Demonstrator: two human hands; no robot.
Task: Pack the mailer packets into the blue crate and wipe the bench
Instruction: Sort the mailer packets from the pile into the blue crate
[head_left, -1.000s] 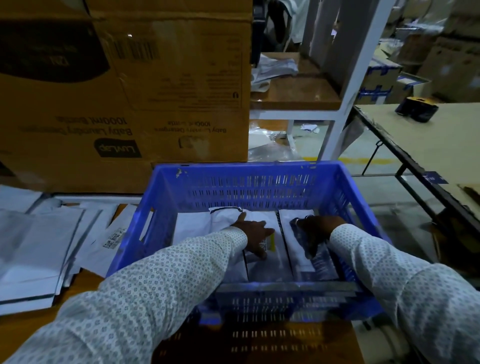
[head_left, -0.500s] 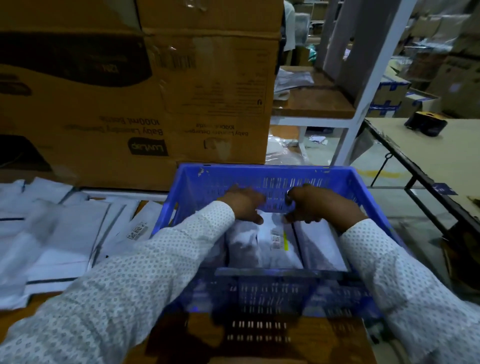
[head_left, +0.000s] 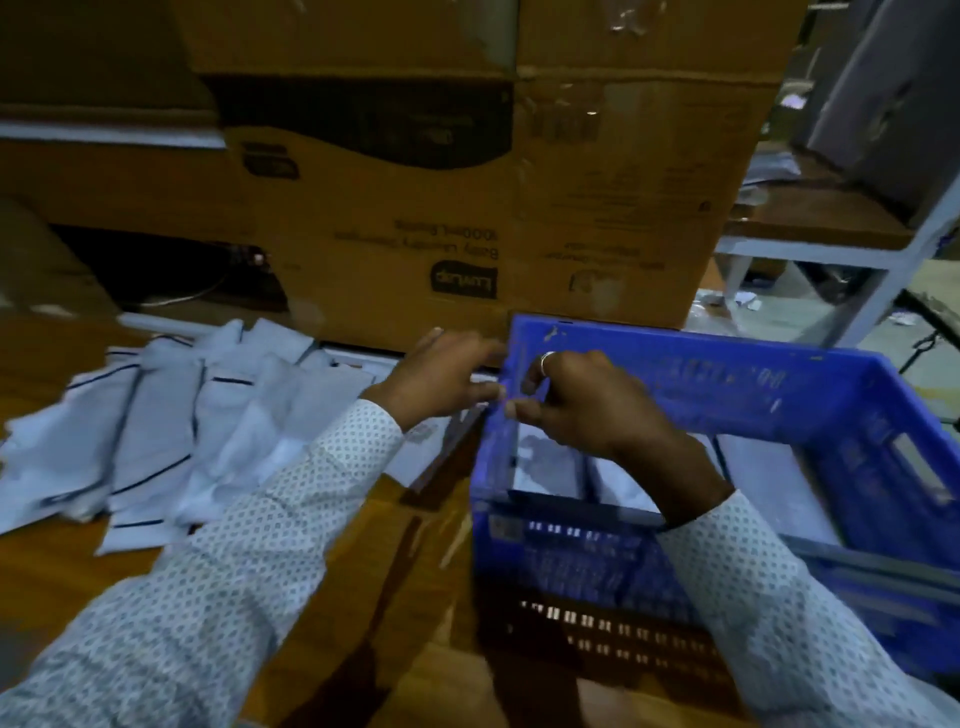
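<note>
The blue crate (head_left: 727, 364) stands on the right of the wooden bench (head_left: 374, 566), with white mailer packets (head_left: 763, 488) lying flat inside it. A loose pile of several more mailer packets (head_left: 171, 431) is spread on the bench to its left. My left hand (head_left: 441, 374) hovers just outside the crate's far left corner with fingers extended and holds nothing. My right hand (head_left: 582, 410) is above that same corner, inside the rim. Its fingers are loosely curled and nothing shows in them. The view is motion-blurred.
Large cardboard boxes (head_left: 571, 208) are stacked right behind the crate and the pile. A white metal shelf frame (head_left: 883, 291) stands at the far right. Bare bench wood lies between the pile and the crate.
Both hands have risen off the packets in the crate and shifted left to its far left corner. The view has swung left, bringing the loose pile closer to centre.
</note>
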